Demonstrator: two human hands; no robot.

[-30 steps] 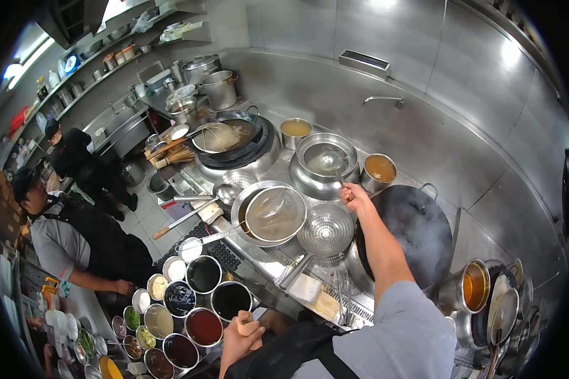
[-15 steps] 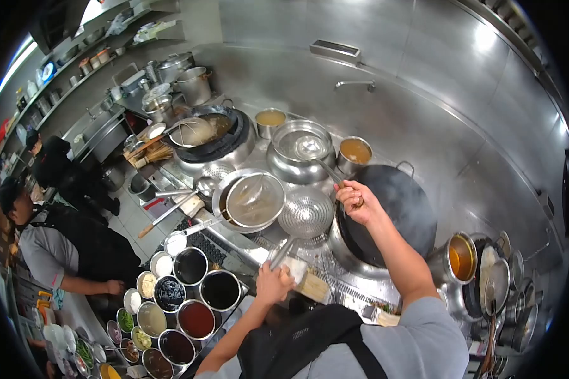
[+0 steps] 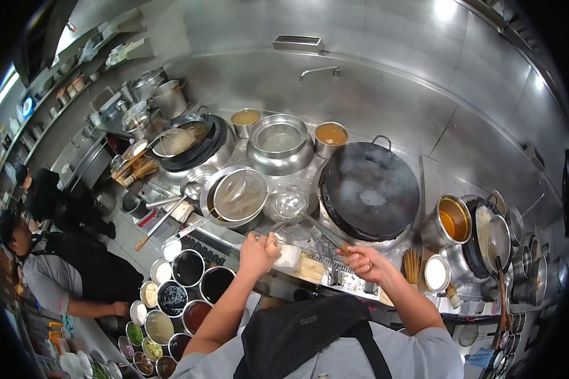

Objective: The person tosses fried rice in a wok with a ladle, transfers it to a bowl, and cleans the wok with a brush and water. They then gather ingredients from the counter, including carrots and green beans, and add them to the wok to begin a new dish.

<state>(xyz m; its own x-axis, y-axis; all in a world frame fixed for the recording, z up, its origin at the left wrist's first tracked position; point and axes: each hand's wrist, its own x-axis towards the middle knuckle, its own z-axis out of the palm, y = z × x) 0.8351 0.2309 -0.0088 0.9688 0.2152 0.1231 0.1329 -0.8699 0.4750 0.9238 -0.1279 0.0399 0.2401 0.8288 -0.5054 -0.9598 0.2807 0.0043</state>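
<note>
The right hand (image 3: 362,260) is closed around the long handle of a ladle (image 3: 291,203), whose bowl sits up and to the left of that hand, over a perforated strainer (image 3: 277,211) on the steel surface (image 3: 436,183). Just beyond the right hand lies a large black wok (image 3: 370,189) with steam rising from it. The left hand (image 3: 259,247) is curled around a thin metal handle, though which utensil it belongs to is hard to tell. Past the left hand rests a pot (image 3: 234,197) covered by a mesh skimmer. Below and left of the left hand stand round sauce bowls (image 3: 189,268). Another person (image 3: 50,265) stands far to the left.
</note>
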